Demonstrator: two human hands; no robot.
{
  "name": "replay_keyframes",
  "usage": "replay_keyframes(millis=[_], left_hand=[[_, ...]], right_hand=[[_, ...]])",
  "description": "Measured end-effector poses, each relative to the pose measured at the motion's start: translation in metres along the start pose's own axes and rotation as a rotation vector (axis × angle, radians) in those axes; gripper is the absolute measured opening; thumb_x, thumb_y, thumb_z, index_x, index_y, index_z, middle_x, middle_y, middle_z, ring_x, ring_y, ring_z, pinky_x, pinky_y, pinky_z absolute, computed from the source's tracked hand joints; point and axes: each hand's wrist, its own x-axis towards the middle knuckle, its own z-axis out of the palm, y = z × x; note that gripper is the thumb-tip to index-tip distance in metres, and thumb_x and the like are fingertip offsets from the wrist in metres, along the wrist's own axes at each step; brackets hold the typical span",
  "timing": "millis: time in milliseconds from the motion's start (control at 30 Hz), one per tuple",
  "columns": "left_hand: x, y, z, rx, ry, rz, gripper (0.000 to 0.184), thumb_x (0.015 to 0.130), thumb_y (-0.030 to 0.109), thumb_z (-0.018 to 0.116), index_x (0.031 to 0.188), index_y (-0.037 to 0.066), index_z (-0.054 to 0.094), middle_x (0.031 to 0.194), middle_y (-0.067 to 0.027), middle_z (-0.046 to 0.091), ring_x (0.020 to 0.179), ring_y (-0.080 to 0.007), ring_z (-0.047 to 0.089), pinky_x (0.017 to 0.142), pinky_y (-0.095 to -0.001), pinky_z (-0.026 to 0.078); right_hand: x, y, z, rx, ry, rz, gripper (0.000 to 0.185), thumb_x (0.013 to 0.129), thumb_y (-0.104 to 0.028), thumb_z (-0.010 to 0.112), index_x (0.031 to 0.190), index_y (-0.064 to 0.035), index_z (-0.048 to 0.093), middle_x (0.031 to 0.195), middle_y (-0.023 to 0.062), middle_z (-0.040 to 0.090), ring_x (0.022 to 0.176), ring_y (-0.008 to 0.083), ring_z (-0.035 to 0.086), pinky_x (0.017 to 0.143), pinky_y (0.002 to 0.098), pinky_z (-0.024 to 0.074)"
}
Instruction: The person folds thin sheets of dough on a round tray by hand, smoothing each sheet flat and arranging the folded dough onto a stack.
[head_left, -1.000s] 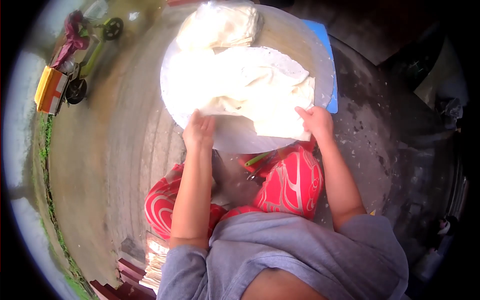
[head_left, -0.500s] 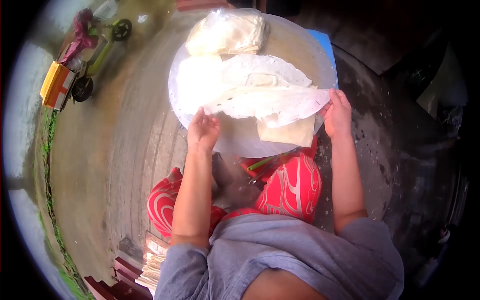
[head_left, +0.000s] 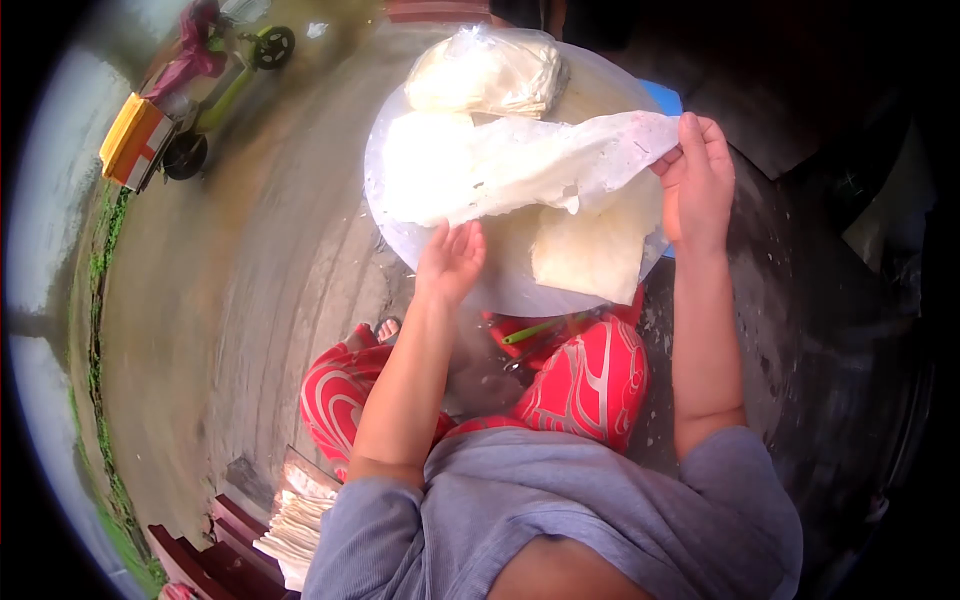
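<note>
A thin white sheet [head_left: 560, 165] with a ragged, holed lower edge stretches between my hands over a round table [head_left: 500, 275]. My right hand [head_left: 700, 175] pinches its right end, raised near the table's right side. At the sheet's lower left edge is my left hand [head_left: 452, 258], palm up, its fingertips closed at the edge. A folded cream sheet [head_left: 590, 255] lies flat on the table beneath, near the front. On the left, the pale material is overexposed and its outline cannot be made out.
A plastic bag of pale sheets [head_left: 485, 72] sits at the table's back. A blue board [head_left: 662, 98] shows behind the right rim. Stacked pale sheets [head_left: 298, 525] lie at the lower left. A green scooter [head_left: 222, 92] with a yellow-orange box [head_left: 135, 140] stands at the upper left.
My right hand has moved up and right, drawing out the sheet's end. The sheet has been lifted off the folded one, which is now more exposed. My left hand stays at the near edge.
</note>
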Motion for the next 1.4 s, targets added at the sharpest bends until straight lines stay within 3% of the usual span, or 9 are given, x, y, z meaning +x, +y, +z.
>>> replay_keyframes(millis=[467, 633, 867, 900, 967, 1100, 1167, 1267, 1400], left_hand=[[-0.016, 0.07, 0.102, 0.333, -0.079, 0.258, 0.01, 0.087, 0.009, 0.061, 0.094, 0.004, 0.056, 0.076, -0.0021, 0.06, 0.06, -0.0086, 0.055, 0.052, -0.023, 0.043], [-0.025, 0.051, 0.054, 0.407, -0.107, 0.226, 0.014, 0.084, 0.008, 0.065, 0.093, 0.004, 0.055, 0.074, -0.0025, 0.059, 0.059, -0.0076, 0.052, 0.051, -0.0214, 0.043], [0.007, 0.009, -0.031, 0.561, 0.069, 0.174, 0.012, 0.082, 0.014, 0.068, 0.085, 0.009, 0.057, 0.073, 0.0001, 0.059, 0.059, -0.0076, 0.052, 0.052, -0.0203, 0.042], [0.012, 0.006, -0.037, 0.597, 0.032, 0.196, 0.013, 0.082, 0.015, 0.068, 0.084, 0.01, 0.057, 0.073, 0.0009, 0.059, 0.059, -0.0074, 0.051, 0.051, -0.0202, 0.041], [0.017, 0.002, -0.046, 0.633, -0.008, 0.216, 0.013, 0.082, 0.016, 0.068, 0.083, 0.011, 0.056, 0.072, 0.0016, 0.058, 0.059, -0.0073, 0.051, 0.051, -0.02, 0.039], [0.017, -0.01, -0.05, 0.778, 0.057, 0.456, 0.012, 0.084, 0.018, 0.066, 0.084, 0.009, 0.059, 0.07, 0.0031, 0.056, 0.058, -0.0063, 0.048, 0.051, -0.0205, 0.037], [0.009, -0.016, -0.043, 0.923, 0.029, 0.663, 0.014, 0.085, 0.013, 0.061, 0.084, -0.001, 0.059, 0.076, -0.0062, 0.057, 0.066, -0.0143, 0.054, 0.058, -0.0291, 0.043], [0.017, -0.016, -0.05, 1.352, -0.014, 1.124, 0.017, 0.085, 0.012, 0.059, 0.096, -0.001, 0.059, 0.104, -0.0142, 0.057, 0.078, -0.03, 0.06, 0.071, -0.0372, 0.047], [0.008, -0.018, -0.039, 1.374, 0.018, 1.182, 0.012, 0.083, 0.005, 0.059, 0.092, -0.003, 0.061, 0.098, -0.0152, 0.057, 0.083, -0.0297, 0.058, 0.073, -0.0354, 0.046]], right_hand=[[0.09, -0.012, 0.021, 0.023, 0.088, -0.082, 0.015, 0.095, -0.017, 0.051, 0.094, -0.0013, 0.05, 0.087, 0.0104, 0.06, 0.078, 0.0179, 0.06, 0.073, 0.0325, 0.0529], [0.052, -0.008, -0.038, 0.031, 0.029, -0.023, 0.011, 0.091, -0.016, 0.056, 0.089, -0.0059, 0.05, 0.084, 0.0061, 0.061, 0.075, 0.0137, 0.06, 0.068, 0.0293, 0.0518], [-0.027, 0.04, -0.11, -1.008, 0.089, 0.525, 0.017, 0.091, -0.024, 0.056, 0.088, -0.0074, 0.053, 0.068, 0.0055, 0.061, 0.066, 0.0138, 0.062, 0.058, 0.0282, 0.0488], [-0.033, 0.045, -0.105, -1.643, 0.034, 0.102, 0.018, 0.089, -0.024, 0.059, 0.091, -0.0066, 0.054, 0.074, 0.0079, 0.062, 0.067, 0.0207, 0.062, 0.061, 0.0332, 0.0482], [-0.025, 0.058, -0.089, -1.681, 0.026, -0.292, 0.02, 0.084, -0.022, 0.063, 0.092, -0.0053, 0.056, 0.084, 0.0094, 0.062, 0.075, 0.0268, 0.061, 0.067, 0.0359, 0.047], [-0.003, 0.114, -0.009, -1.103, -0.552, -0.112, 0.022, 0.081, -0.027, 0.066, 0.088, -0.007, 0.061, 0.09, 0.0094, 0.061, 0.087, 0.0261, 0.059, 0.072, 0.0369, 0.0469], [-0.006, 0.144, 0.037, -1.198, -0.841, -0.339, 0.022, 0.08, -0.028, 0.067, 0.087, -0.0082, 0.062, 0.091, 0.0091, 0.061, 0.087, 0.026, 0.059, 0.072, 0.0376, 0.0473], [-0.019, 0.175, 0.112, -1.247, -0.969, -0.105, 0.022, 0.077, -0.03, 0.069, 0.087, -0.0114, 0.063, 0.092, 0.0081, 0.061, 0.089, 0.0249, 0.06, 0.073, 0.0381, 0.0484], [-0.034, 0.225, 0.156, -1.633, -1.02, -0.307, 0.022, 0.074, -0.031, 0.072, 0.082, -0.0114, 0.065, 0.088, 0.0081, 0.064, 0.085, 0.0242, 0.062, 0.072, 0.0387, 0.0497]])
